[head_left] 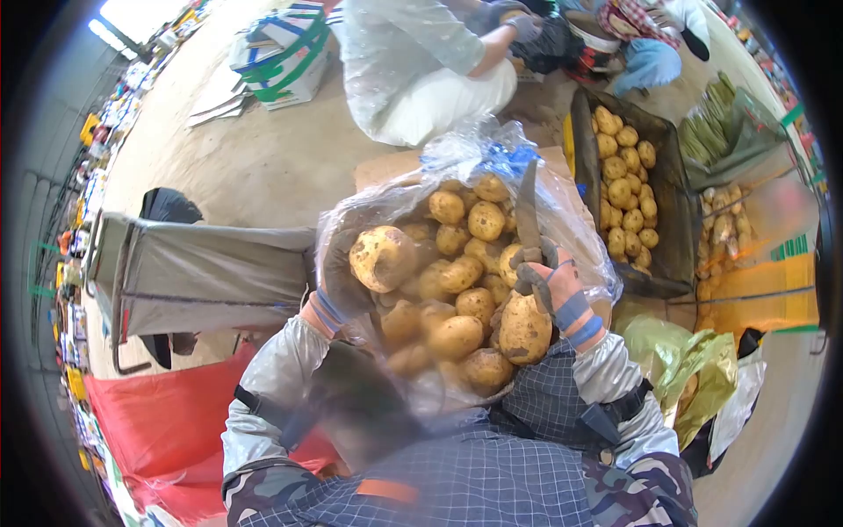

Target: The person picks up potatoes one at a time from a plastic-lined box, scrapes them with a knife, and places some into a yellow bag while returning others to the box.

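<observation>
My left hand (pixel 339 283), in a dark-palmed glove with a striped cuff, is closed around the side of a large, dirt-marked potato (pixel 379 260). A knife (pixel 527 206) with a dark, worn blade points up from my right hand (pixel 560 285), which wears a pinkish glove with dark fingertips. Just under those fingertips is a big oval potato (pixel 526 330). Between my hands, a cardboard box lined with clear plastic (pixel 575 230) holds many potatoes (pixel 457 336), some with soil on them.
A dark crate of potatoes (pixel 634 176) stands ahead to the right, beside bags of green vegetables (pixel 709 123). A grey folding seat (pixel 215 272) and red cloth (pixel 167 422) lie left. Ahead crouches a person in pale clothing (pixel 413 61), near stacked cartons (pixel 281 57). Yellowish plastic (pixel 663 356) lies right.
</observation>
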The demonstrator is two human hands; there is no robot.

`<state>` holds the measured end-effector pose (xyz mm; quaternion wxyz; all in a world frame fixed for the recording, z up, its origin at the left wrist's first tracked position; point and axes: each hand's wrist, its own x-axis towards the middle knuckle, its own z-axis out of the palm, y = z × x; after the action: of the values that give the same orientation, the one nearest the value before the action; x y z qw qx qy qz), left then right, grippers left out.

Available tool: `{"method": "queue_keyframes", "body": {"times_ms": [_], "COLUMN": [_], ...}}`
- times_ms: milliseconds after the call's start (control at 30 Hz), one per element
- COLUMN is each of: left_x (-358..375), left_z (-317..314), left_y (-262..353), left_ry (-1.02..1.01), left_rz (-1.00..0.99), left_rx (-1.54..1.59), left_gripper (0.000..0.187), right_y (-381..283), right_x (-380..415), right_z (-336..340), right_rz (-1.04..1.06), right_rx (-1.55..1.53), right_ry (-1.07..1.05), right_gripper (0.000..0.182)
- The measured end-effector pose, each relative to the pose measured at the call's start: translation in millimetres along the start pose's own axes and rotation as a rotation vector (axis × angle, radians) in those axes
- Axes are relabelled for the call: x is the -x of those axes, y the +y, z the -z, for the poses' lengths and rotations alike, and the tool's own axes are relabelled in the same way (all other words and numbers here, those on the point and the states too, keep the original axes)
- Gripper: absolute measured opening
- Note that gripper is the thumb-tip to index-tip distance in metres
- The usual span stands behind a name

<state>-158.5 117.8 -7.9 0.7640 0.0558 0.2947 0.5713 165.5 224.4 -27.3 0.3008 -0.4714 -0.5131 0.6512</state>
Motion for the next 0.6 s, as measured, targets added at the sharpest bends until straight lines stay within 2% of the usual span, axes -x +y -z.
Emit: {"method": "queue_keyframes", "body": {"times_ms": [33, 67, 167, 200, 267, 300, 367, 500, 533, 567, 600], "left_x": [4.6, 11.8, 50.8, 71.3, 106.9, 149.3, 231.6, 390.1, 442.6, 482.0, 529.4], "left_z": [-6.5, -12.8, -52.3, -48.0, -11.3, -23.5, -48.1, -89.6, -81.7, -92.4, -99.3], "left_y": [1.2, 4.3, 11.2, 12.1, 13.6, 15.9, 21.9, -7.0, -7.5, -17.1, -19.8], "left_ry": [0.022, 0.051, 0.109, -0.050, 0.108, 0.088, 0.021, 0.259, 0.283, 0.518, 0.429], "left_rz": [-0.033, -0.046, -0.144, -0.225, -0.662, -0.709, -0.813, -1.401, -1.506, -1.754, -1.708], "left_rx": [0.018, 0.034, 0.109, 0.109, -0.594, -0.394, 0.004, 0.009, -0.370, -0.377, -0.699], "left_gripper": [0.074, 0.073, 0.072, 0.070, 0.067, 0.064, 0.058, 0.057, 0.065, 0.067, 0.069], "right_y": [-2.8, 25.6, 71.6, 49.3, 3.4, -12.3, -6.8, 115.4, 144.6, 173.4, 132.4], "right_x": [1.8, -10.0, -19.2, -13.1, -13.3, -10.6, -34.5, -149.0, -172.7, -196.3, -164.8], "right_z": [-2.1, 5.6, 0.6, -9.3, -30.6, -44.8, -53.2, -27.0, -16.7, -7.0, -16.5], "right_rz": [0.002, -0.028, 0.400, 0.282, -0.077, -0.061, -0.037, 0.015, 0.020, 0.024, -0.113], "right_rx": [-0.020, 0.060, 0.701, 0.520, 0.216, 0.270, 0.353, 0.142, 0.141, 0.140, 0.107], "right_ry": [-0.006, 0.036, 0.174, 0.065, -0.277, -0.290, -0.391, -0.427, -0.426, -0.426, -0.461], "right_gripper": [0.033, 0.054, 0.054, 0.052, 0.043, 0.034, 0.027, 0.013, 0.013, 0.013, 0.013]}}
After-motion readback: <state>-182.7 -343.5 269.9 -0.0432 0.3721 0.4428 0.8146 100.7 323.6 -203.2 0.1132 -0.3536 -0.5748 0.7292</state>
